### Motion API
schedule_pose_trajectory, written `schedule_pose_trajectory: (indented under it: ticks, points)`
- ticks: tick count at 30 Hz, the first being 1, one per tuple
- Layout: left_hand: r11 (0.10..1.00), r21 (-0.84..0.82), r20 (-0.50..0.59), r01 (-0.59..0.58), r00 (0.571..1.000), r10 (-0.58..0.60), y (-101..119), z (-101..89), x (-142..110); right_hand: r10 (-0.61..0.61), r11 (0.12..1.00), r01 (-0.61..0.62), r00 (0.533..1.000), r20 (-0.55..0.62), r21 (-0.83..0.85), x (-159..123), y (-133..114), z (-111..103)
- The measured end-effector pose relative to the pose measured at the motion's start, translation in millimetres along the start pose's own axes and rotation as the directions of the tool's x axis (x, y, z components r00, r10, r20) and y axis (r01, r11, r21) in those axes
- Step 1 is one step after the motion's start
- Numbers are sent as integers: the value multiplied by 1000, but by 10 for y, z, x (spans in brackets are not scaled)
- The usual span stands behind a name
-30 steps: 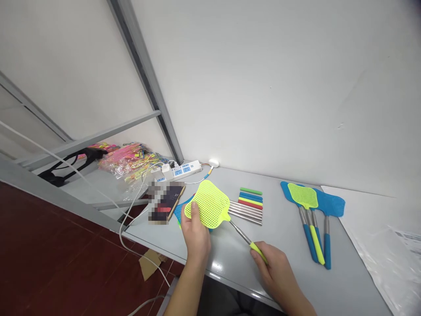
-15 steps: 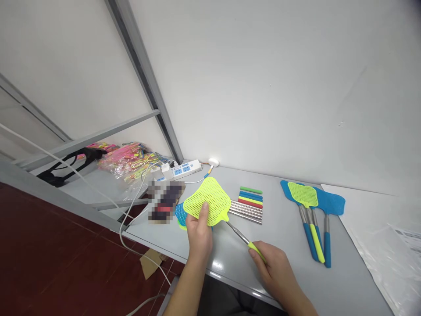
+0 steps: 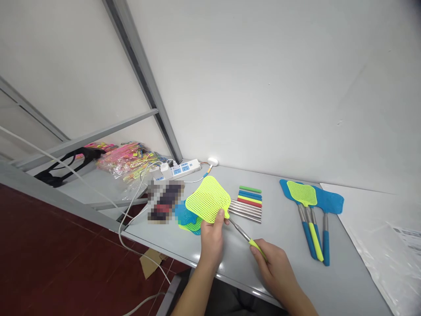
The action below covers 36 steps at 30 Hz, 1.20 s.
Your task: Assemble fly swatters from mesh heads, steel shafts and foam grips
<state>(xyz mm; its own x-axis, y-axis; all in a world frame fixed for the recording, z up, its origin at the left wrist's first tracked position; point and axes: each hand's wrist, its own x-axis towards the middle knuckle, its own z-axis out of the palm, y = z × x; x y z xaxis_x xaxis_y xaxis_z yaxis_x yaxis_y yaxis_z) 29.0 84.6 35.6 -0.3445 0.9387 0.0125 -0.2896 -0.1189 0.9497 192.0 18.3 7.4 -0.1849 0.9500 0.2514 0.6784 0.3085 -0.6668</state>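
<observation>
While the right hand (image 3: 272, 265) hides the lower end of a yellow fly swatter (image 3: 207, 199), the left hand (image 3: 212, 239) covers the base of its mesh head, some fingers out of sight beneath; both forearms (image 3: 194, 285) cut off below; blue and green swatter heads (image 3: 187, 213) partly covered; dark flat item (image 3: 167, 197), pixelated, hard to make out. Yellow fly swatter: raised between the hands, right hand wrapped round its grip (image 3: 255, 246), left hand pinching the base of the head, mesh to the upper left of both. Table (image 3: 283, 224), grey, glossy: metal rods (image 3: 248, 211), coloured tubes (image 3: 250, 196) just beyond, more swatters (image 3: 332, 202) at right, overlapping; white plastic sheet (image 3: 371, 245), cut off at right; white power strip (image 3: 194, 166) at back. Room: dark red floor (image 3: 82, 259), grey metal frame (image 3: 140, 66), bagged colourful goods (image 3: 121, 158), pale wall (image 3: 263, 87)
</observation>
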Motion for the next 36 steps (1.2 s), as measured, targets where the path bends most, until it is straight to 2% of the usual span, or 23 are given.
schedule_pose_trajectory:
  ticks: [8,15,21,24,29,36]
  points:
    - [996,69,137,-47,990,37,-9,-40,55,12,1000,-13,1000,-19,-28,-13,14,0]
    - [996,80,139,-36,990,24,-64,-56,91,-37,992,29,997,-62,-119,-2,34,21]
    - [998,56,113,0,994,-7,-121,-22,83,-137,949,71,970,-199,-306,-22,51,66]
    - [998,32,124,50,991,-54,-176,1,65,-162,934,83,965,-206,-348,-31,57,76]
    - [995,33,133,98,986,-102,-246,1,61,-136,958,74,968,-209,-276,-16,62,79]
    - [994,78,125,73,989,-83,-218,-10,59,-37,997,23,983,-177,-80,3,61,39]
